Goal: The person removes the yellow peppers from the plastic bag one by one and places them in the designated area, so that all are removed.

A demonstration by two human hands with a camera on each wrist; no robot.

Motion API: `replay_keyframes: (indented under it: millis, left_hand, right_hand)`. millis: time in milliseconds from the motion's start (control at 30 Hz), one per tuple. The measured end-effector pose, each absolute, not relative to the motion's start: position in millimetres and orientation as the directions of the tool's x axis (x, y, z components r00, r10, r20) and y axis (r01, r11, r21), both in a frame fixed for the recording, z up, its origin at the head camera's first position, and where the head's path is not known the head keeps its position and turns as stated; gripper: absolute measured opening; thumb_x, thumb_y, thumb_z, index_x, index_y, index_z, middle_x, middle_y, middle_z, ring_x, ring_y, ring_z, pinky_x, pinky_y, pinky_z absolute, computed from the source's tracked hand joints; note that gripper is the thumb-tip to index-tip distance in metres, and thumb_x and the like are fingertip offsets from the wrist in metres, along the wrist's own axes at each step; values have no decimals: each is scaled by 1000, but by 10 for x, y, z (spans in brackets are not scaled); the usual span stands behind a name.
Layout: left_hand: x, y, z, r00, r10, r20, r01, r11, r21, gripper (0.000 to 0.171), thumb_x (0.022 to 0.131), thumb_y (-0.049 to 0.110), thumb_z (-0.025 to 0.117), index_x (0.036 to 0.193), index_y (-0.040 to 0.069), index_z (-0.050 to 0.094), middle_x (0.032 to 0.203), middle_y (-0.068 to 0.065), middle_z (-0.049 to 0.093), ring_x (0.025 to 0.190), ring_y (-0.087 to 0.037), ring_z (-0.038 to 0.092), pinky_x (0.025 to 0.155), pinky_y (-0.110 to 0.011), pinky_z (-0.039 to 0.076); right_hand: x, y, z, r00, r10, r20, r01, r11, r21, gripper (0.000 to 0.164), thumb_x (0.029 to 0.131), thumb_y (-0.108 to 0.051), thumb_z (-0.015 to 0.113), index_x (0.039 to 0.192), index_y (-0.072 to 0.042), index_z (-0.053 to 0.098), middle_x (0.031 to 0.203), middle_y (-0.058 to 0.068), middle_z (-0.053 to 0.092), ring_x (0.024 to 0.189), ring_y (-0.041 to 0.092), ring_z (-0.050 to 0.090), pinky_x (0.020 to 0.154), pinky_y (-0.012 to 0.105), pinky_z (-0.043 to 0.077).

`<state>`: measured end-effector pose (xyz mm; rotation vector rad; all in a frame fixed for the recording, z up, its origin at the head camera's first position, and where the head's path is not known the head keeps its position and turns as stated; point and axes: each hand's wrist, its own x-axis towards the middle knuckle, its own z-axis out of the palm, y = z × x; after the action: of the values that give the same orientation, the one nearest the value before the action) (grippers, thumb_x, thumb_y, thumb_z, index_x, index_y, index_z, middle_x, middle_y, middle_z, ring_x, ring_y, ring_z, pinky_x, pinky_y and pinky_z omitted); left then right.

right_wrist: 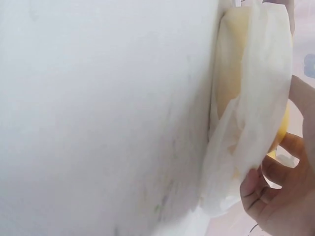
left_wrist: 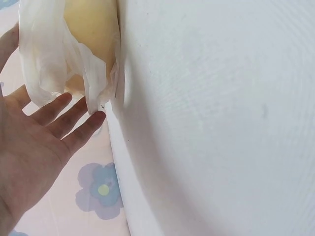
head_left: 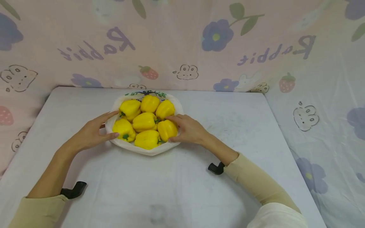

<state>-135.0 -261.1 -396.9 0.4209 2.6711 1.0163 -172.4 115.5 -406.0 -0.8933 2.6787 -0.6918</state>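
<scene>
Several yellow bell peppers point(head_left: 144, 122) lie together in a white bag point(head_left: 152, 152) with its rim rolled down. At the right side of the bag, my right hand point(head_left: 189, 129) grips the rightmost pepper point(head_left: 168, 129) between thumb and forefinger; its other fingertips meet the bag's outer wall point(right_wrist: 266, 93) in the right wrist view. On the opposite side, my left hand point(head_left: 92, 133) has its fingers spread and nearly straight. Its thumb lies over the rim, and its other fingertips touch the thin bag wall point(left_wrist: 44, 54) in the left wrist view.
The bag stands on a white-covered table point(head_left: 165, 190), toward its far left part. Behind the table hangs a printed curtain point(head_left: 176, 38) with flowers and rabbits. Part of a printed tree point(head_left: 146, 92) shows on the bag's far rim.
</scene>
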Motion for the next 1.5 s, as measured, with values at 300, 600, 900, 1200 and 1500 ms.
replay_keyframes:
  millis: [300,600,900,1200,1500]
  left_hand:
    - [-1339,-2627,-3929,-920,363,-150,180,730,660,88,90,42,73,159,22,23,159,-26,24,131,-53,40,102,-67,37]
    - [-1328,-2603,-3908,-918,358,-171,171,746,644,85,90,44,72,158,22,28,158,-29,22,127,-56,43,100,-69,38]
    - [-1333,-2623,-3914,-920,355,-167,170,744,646,81,90,41,72,157,22,30,159,-29,22,126,-56,44,100,-69,37]
    - [-1344,-2625,-3907,-919,364,-152,186,740,646,78,91,40,72,156,20,33,159,-28,23,128,-55,43,102,-68,36]
    - [-1349,-2647,-3933,-925,349,-151,166,728,665,77,91,40,72,156,20,35,160,-26,21,129,-54,42,103,-68,36]
  right_hand:
    - [-1727,1103,-3992,-785,-610,-103,-495,719,-488,80,76,-45,84,146,-21,51,142,4,54,127,23,49,109,41,41]
    - [-1726,1168,-3973,-804,-592,-51,-436,646,-626,79,74,-35,89,142,-18,53,134,-1,59,108,17,55,96,34,48]
    - [-1716,1212,-3952,-835,-550,12,-392,580,-714,77,73,-37,89,139,-20,55,127,-5,60,97,20,54,85,34,48]
    - [-1702,1288,-3796,-836,-543,78,-417,538,-733,75,74,-37,88,139,-21,55,133,-4,58,102,18,53,83,43,51]
    - [-1741,1351,-3756,-829,-550,96,-412,487,-770,74,76,-34,87,141,-18,54,138,-5,56,111,16,54,91,35,52]
